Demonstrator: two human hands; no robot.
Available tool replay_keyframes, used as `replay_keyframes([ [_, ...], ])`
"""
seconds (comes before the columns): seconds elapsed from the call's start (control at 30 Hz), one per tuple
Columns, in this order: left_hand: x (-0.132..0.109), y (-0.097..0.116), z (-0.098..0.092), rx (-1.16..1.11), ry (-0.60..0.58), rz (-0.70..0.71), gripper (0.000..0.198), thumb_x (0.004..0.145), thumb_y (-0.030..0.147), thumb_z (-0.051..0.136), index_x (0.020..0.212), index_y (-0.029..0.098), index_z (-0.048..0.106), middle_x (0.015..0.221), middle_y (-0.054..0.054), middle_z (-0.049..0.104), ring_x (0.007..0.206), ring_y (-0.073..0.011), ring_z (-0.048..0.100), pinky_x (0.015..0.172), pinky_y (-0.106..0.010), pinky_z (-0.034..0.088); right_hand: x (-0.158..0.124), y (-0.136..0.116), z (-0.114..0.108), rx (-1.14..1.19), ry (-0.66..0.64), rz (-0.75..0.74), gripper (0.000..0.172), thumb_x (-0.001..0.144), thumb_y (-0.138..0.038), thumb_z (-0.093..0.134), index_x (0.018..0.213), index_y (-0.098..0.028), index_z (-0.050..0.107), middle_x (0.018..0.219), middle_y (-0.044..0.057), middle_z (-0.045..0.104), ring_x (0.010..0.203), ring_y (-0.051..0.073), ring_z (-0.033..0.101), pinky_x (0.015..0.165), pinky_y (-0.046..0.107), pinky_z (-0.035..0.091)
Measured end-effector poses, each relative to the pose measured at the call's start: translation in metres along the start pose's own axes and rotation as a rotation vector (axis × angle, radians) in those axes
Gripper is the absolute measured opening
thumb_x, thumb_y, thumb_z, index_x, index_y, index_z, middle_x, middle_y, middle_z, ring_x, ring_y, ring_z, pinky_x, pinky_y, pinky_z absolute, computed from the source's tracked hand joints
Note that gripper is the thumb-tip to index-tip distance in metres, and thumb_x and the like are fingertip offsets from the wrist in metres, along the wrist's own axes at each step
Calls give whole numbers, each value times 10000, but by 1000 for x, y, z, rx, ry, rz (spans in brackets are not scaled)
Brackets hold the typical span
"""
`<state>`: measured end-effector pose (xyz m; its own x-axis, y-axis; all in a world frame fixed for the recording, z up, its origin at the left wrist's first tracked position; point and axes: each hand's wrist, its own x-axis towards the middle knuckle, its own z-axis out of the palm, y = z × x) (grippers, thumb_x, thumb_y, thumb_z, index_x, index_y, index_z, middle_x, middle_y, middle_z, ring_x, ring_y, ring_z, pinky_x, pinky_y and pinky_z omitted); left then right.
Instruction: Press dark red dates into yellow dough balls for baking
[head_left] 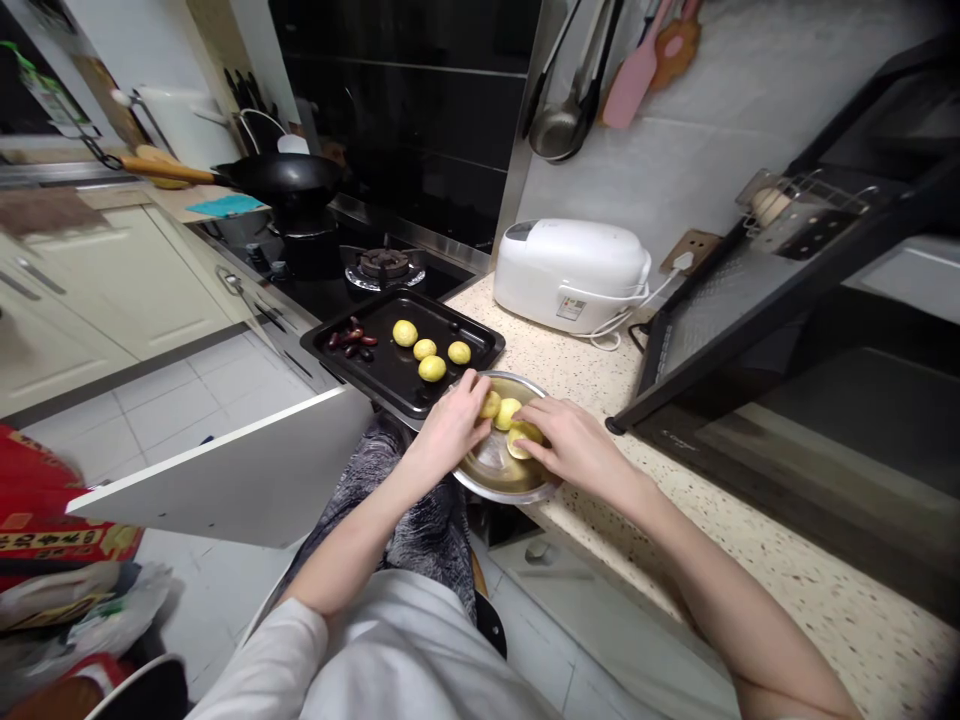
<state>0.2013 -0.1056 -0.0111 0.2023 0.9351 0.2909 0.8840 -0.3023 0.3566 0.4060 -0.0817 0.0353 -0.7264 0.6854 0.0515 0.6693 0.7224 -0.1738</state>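
Observation:
A metal bowl (491, 485) sits at the counter's front edge with several small yellow potatoes in it. My left hand (454, 420) reaches over the bowl's left rim, its fingers closed round one potato (490, 404). From the right, my right hand (574, 440) grips another potato (520, 442) between thumb and fingers. Between the two hands lies a further potato (508, 413). Just behind the bowl, a black baking tray (375, 375) carries several yellow potatoes (405, 333) on its right side and a cluster of small dark-red oblong pieces (352, 338) on its left.
A white rice cooker (570, 275) stands on the speckled counter (555, 355) by the wall. Right of it is a large black-framed appliance (750, 400). A wok (285, 175) rests on the gas hob (322, 265). An open cabinet door (240, 475) juts out at my left.

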Motion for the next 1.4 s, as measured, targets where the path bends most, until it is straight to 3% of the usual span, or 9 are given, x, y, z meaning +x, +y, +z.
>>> replay_keyframes([
  [0.23,3,8,0,164,-40,-61,354,949,196,656,1262,188,490,1263,-101,602,971,-252,711,742,-342,601,2,2,4,-39,-26,-8,109,979,-251,682,1040,-164,701,1062,107,741,993,275,687,872,400,518],
  [0.47,0,6,4,153,-8,-45,324,947,202,699,1225,184,535,1288,-101,617,1140,-263,659,886,-356,600,3,4,4,-66,-67,-2,147,982,-254,675,1101,-170,698,1114,110,739,1047,293,688,916,411,518],
  [0.73,-3,3,-2,56,47,-27,216,991,214,626,1200,194,578,1227,-86,617,1090,-243,650,887,-362,599,4,6,4,-51,-70,-3,173,976,-244,674,1133,-176,699,1134,114,735,1062,290,691,918,408,515],
  [0.87,-5,-14,-9,-71,257,-24,191,1026,190,519,1195,218,604,1216,-88,627,1111,-243,644,975,-396,575,3,6,3,-40,-66,-2,168,975,-240,673,1133,-188,697,1127,105,735,1045,287,689,909,405,512],
  [1.0,-3,-50,-8,-120,436,-103,291,1029,151,442,1257,215,612,1306,-121,618,1245,-269,611,1117,-471,502,2,8,4,-32,-63,-1,158,967,-239,677,1118,-198,702,1120,104,732,1009,281,690,874,400,511],
  [1.17,-4,-86,3,-114,330,-128,401,1015,186,506,1412,206,554,1505,-149,548,1412,-301,524,1206,-542,422,2,8,5,-44,-42,-5,136,962,-230,682,1091,-191,703,1088,101,732,967,269,698,839,387,520],
  [1.27,-4,-91,6,-113,263,-111,414,1025,230,518,1438,205,542,1535,-143,533,1429,-309,512,1200,-539,433,2,7,4,-53,-44,-3,123,964,-216,675,1081,-191,705,1085,98,733,982,268,701,833,377,522],
  [1.4,-3,-91,7,-126,258,-107,425,984,203,572,1409,196,556,1417,-133,568,1304,-296,600,1145,-506,488,1,7,3,-57,-59,10,157,960,-239,693,1106,-180,697,1088,100,728,995,280,692,849,389,515],
])
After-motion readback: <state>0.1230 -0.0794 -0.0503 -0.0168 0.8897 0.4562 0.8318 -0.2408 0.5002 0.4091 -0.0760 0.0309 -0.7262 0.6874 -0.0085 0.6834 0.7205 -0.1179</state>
